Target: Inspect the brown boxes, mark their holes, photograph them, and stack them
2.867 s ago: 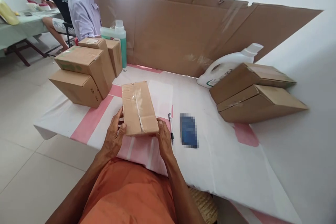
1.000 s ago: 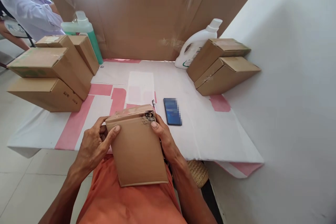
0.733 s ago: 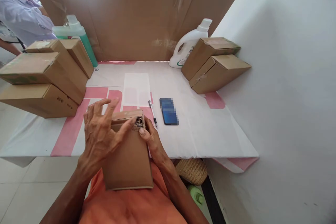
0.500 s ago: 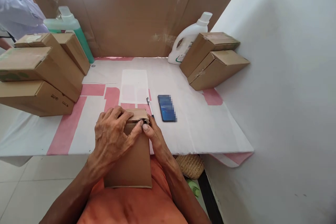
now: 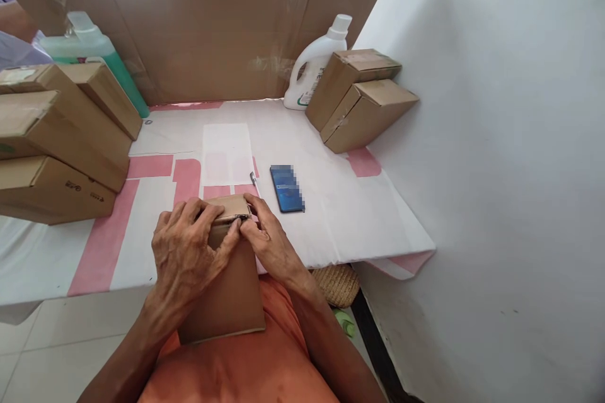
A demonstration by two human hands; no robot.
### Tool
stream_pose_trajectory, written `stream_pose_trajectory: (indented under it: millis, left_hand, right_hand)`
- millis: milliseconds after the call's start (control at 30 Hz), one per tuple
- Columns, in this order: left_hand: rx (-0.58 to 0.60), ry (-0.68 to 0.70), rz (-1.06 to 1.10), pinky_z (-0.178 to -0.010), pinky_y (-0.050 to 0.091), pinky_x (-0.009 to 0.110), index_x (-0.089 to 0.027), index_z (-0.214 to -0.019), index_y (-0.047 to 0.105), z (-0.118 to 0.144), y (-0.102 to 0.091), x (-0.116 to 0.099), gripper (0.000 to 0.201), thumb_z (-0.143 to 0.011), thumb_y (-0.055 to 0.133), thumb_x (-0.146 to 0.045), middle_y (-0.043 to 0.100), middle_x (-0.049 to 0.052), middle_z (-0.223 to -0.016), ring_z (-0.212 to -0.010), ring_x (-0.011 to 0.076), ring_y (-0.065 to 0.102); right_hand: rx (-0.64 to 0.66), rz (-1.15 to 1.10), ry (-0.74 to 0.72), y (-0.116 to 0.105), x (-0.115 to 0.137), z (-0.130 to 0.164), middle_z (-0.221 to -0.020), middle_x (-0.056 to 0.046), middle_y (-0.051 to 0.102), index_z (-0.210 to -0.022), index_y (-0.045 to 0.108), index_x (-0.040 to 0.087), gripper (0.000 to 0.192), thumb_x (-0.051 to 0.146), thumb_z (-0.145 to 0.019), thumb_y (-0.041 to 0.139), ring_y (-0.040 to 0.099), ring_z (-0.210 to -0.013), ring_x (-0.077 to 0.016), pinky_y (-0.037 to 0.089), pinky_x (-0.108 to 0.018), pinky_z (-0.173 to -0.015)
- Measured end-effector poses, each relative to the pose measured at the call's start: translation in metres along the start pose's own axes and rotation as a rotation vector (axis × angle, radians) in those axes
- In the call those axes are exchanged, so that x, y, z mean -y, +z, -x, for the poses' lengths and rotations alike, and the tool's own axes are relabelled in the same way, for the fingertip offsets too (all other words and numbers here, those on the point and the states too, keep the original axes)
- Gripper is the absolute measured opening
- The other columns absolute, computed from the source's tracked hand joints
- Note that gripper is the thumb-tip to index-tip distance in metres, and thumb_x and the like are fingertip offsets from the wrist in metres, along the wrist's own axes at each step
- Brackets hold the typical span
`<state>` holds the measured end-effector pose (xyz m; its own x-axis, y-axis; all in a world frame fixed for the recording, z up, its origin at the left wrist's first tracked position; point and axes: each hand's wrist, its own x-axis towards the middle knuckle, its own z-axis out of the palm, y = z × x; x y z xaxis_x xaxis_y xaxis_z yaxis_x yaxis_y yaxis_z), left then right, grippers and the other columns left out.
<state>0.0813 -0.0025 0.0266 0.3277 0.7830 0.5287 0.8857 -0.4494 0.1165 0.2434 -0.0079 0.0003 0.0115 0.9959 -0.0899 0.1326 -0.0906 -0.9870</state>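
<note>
A brown cardboard box [image 5: 231,293] stands upright against my orange shirt, at the near edge of the table. My left hand [image 5: 191,242] is closed over its upper left side, fingers across the top and thumb near the right top corner. My right hand [image 5: 271,239] grips that same corner, its thumb on the near face and its fingers at the right side. Between the two thumbs the corner looks torn, with a dark gap along the top edge. Just beyond the box lie a pen [image 5: 254,182] and a phone [image 5: 287,189].
Cardboard boxes [image 5: 75,138] stand at the left, with a green liquid bottle [image 5: 118,75] behind them. Two more boxes [image 5: 363,101] lean at the right beside a white jug [image 5: 314,66]. A cardboard panel [image 5: 203,25] closes the back; a wall [image 5: 496,138] bounds the right.
The view has shifted, so the table things sit further left. My right fingers have come up over the box's top right corner. Both hands still hold the box.
</note>
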Motion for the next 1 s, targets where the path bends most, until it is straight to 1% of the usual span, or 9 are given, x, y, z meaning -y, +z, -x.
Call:
stream_pose_trajectory:
  millis: [133,233,300,367,433,533,667,767,1000]
  left_hand:
    - [0.012,-0.032,-0.026,-0.076,0.045,0.042,-0.023,-0.091,0.076,-0.004,0.008,0.005,0.027,-0.101,0.061,-0.042,0.073,0.007,-0.087,-0.083,0.0289,0.068]
    - [0.036,-0.055,0.003,-0.077,0.047,0.042,-0.022,-0.095,0.079,-0.003,0.008,0.014,0.03,-0.104,0.059,-0.042,0.075,0.008,-0.089,-0.084,0.0294,0.07]
    - [0.049,-0.036,0.035,-0.079,0.048,0.042,-0.02,-0.102,0.08,0.0,0.006,0.02,0.034,-0.107,0.056,-0.045,0.077,0.009,-0.093,-0.087,0.0295,0.071]
    - [0.054,-0.006,0.069,-0.081,0.05,0.04,-0.019,-0.109,0.078,0.003,0.003,0.025,0.036,-0.108,0.056,-0.047,0.08,0.009,-0.098,-0.091,0.029,0.073]
    - [0.039,0.02,0.096,-0.084,0.051,0.039,-0.018,-0.112,0.076,0.006,0.002,0.027,0.035,-0.107,0.058,-0.047,0.082,0.009,-0.102,-0.093,0.0286,0.074]
    - [0.012,0.039,0.117,-0.084,0.052,0.04,-0.017,-0.112,0.073,0.01,0.003,0.029,0.033,-0.106,0.06,-0.047,0.082,0.01,-0.103,-0.094,0.0289,0.075]
    - [0.004,0.03,0.114,-0.087,0.051,0.041,-0.017,-0.114,0.071,0.011,0.006,0.029,0.032,-0.106,0.059,-0.045,0.081,0.01,-0.103,-0.095,0.0295,0.075]
    - [0.0,0.019,0.111,-0.089,0.051,0.042,-0.017,-0.114,0.071,0.011,0.008,0.029,0.032,-0.106,0.06,-0.045,0.081,0.01,-0.101,-0.095,0.0303,0.074]
    - [0.002,0.014,0.116,-0.086,0.05,0.042,-0.016,-0.115,0.071,0.012,0.01,0.03,0.03,-0.105,0.061,-0.043,0.08,0.011,-0.099,-0.092,0.0303,0.074]
  right_hand:
    - [0.091,-0.141,0.011,-0.005,-0.014,-0.002,-0.15,-0.008,0.065,-0.138,0.067,0.025,0.049,0.046,-0.093,0.065,0.057,-0.142,-0.0295,0.047,-0.044,-0.119]
    - [0.118,-0.217,0.034,-0.021,-0.034,-0.008,-0.154,-0.011,0.064,-0.14,0.066,0.026,0.059,0.062,-0.095,0.068,0.062,-0.138,-0.0306,0.055,-0.044,-0.106]
    - [-0.029,-0.047,0.035,-0.031,-0.048,-0.017,-0.139,-0.015,0.071,-0.131,0.069,0.022,0.055,0.064,-0.095,0.069,0.07,-0.119,-0.0307,0.058,-0.043,-0.093]
    - [-0.149,0.272,0.061,-0.037,-0.06,-0.03,-0.11,-0.014,0.077,-0.117,0.072,0.018,0.042,0.055,-0.097,0.069,0.071,-0.098,-0.0287,0.055,-0.041,-0.086]
    - [-0.143,0.57,0.136,-0.036,-0.068,-0.045,-0.09,-0.01,0.075,-0.104,0.071,0.018,0.028,0.046,-0.1,0.07,0.07,-0.09,-0.0286,0.051,-0.039,-0.084]
    - [-0.098,0.745,0.231,-0.027,-0.074,-0.065,-0.095,-0.014,0.076,-0.099,0.068,0.019,0.017,0.035,-0.101,0.072,0.071,-0.095,-0.0316,0.046,-0.037,-0.08]
    - [-0.115,0.736,0.279,-0.024,-0.081,-0.078,-0.096,-0.016,0.076,-0.093,0.066,0.018,0.008,0.019,-0.1,0.062,0.07,-0.092,-0.0314,0.043,-0.036,-0.077]
    - [-0.142,0.692,0.276,-0.033,-0.087,-0.079,-0.088,-0.011,0.073,-0.096,0.065,0.018,0.003,0.021,-0.096,0.065,0.068,-0.09,-0.0293,0.043,-0.034,-0.077]
    - [-0.16,0.434,0.216,-0.035,-0.081,-0.086,-0.056,0.0,0.056,-0.067,0.05,0.025,0.022,0.025,-0.082,0.067,0.059,-0.064,-0.0209,0.04,-0.031,-0.062]
